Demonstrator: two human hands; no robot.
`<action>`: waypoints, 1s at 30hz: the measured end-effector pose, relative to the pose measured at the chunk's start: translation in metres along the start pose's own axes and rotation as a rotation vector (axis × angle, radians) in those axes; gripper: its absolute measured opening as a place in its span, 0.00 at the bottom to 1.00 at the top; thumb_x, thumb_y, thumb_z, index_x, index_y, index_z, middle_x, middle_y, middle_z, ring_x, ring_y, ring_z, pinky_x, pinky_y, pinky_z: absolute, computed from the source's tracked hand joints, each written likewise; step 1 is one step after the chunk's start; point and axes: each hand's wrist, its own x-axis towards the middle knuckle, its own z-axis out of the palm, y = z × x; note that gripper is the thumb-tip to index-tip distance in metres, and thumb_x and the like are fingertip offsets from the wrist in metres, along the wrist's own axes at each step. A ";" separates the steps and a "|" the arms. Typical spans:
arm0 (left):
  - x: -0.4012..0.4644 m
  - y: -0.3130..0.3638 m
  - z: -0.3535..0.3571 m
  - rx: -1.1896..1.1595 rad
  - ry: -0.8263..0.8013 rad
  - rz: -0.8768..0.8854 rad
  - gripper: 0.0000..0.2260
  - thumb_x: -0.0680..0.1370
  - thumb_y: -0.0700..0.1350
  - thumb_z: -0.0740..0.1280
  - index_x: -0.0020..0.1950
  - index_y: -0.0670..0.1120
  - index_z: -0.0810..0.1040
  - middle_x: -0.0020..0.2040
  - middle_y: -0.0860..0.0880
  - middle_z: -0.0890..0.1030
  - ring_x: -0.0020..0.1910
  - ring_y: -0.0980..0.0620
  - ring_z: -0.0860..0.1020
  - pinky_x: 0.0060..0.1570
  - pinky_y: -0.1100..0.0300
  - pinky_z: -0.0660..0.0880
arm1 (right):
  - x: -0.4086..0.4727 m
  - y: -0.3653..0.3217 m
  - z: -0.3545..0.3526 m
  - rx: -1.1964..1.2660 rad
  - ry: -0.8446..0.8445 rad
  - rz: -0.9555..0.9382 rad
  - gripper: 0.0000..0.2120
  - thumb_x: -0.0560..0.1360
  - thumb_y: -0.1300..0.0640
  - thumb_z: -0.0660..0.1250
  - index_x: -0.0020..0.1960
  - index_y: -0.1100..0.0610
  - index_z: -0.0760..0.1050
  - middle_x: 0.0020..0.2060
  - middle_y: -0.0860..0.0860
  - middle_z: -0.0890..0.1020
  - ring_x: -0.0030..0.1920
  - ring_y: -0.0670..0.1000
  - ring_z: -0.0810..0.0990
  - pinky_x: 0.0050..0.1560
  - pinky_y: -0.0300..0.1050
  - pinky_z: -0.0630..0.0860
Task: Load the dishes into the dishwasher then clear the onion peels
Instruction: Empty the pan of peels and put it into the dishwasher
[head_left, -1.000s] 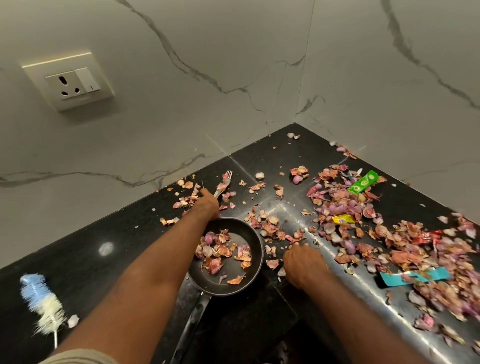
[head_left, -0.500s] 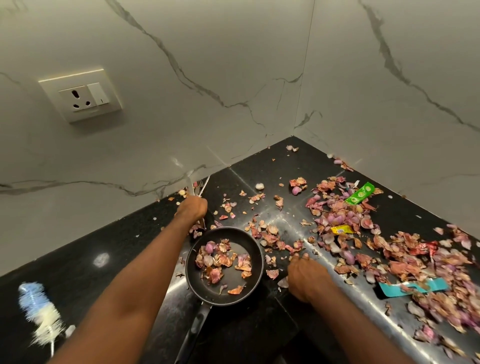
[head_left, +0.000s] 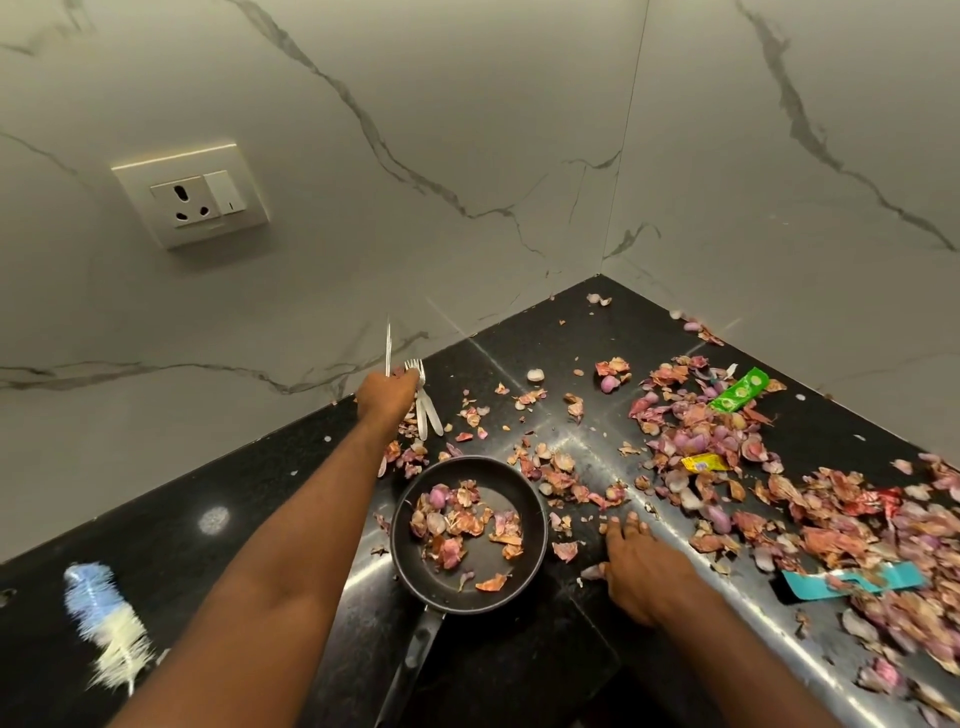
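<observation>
My left hand (head_left: 387, 395) is raised above the black counter (head_left: 218, 467) beyond the pan, shut on a bundle of forks (head_left: 422, 400); tines stick up and handles hang down. A small black frying pan (head_left: 470, 535) sits in front of me with several onion peels inside and its handle pointing toward me. My right hand (head_left: 641, 569) rests flat on the counter to the right of the pan, fingers spread, holding nothing. Onion peels (head_left: 737, 462) lie scattered across the right half of the counter.
A bottle brush (head_left: 106, 621) lies at the left. Among the peels lie a green wrapper (head_left: 740, 389), a yellow wrapper (head_left: 704, 462) and a teal strip (head_left: 852, 579). Marble walls meet in the corner behind; a wall socket (head_left: 195, 197) is upper left.
My left hand took hold of the forks on the counter and lifted them up. My right hand stayed beside the pan and flattened its fingers. The view tilted upward.
</observation>
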 end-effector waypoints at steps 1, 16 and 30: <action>-0.001 0.000 0.002 0.040 0.002 0.005 0.16 0.82 0.52 0.70 0.61 0.40 0.80 0.42 0.46 0.79 0.36 0.53 0.74 0.33 0.57 0.70 | 0.000 0.000 0.000 0.004 -0.003 0.001 0.42 0.86 0.40 0.57 0.85 0.60 0.39 0.84 0.61 0.42 0.85 0.60 0.47 0.82 0.58 0.58; -0.013 0.003 0.045 0.524 -0.104 -0.087 0.30 0.79 0.49 0.76 0.75 0.38 0.70 0.68 0.39 0.78 0.67 0.40 0.78 0.65 0.47 0.78 | -0.004 0.016 0.010 0.086 0.013 -0.046 0.36 0.87 0.47 0.55 0.86 0.55 0.38 0.84 0.55 0.39 0.85 0.55 0.42 0.83 0.58 0.54; -0.008 -0.007 0.027 0.575 -0.225 -0.062 0.14 0.82 0.46 0.71 0.63 0.39 0.78 0.55 0.41 0.81 0.55 0.43 0.81 0.58 0.49 0.81 | -0.004 0.016 0.008 0.075 -0.009 -0.064 0.36 0.87 0.47 0.55 0.85 0.55 0.38 0.84 0.55 0.39 0.85 0.55 0.42 0.84 0.57 0.53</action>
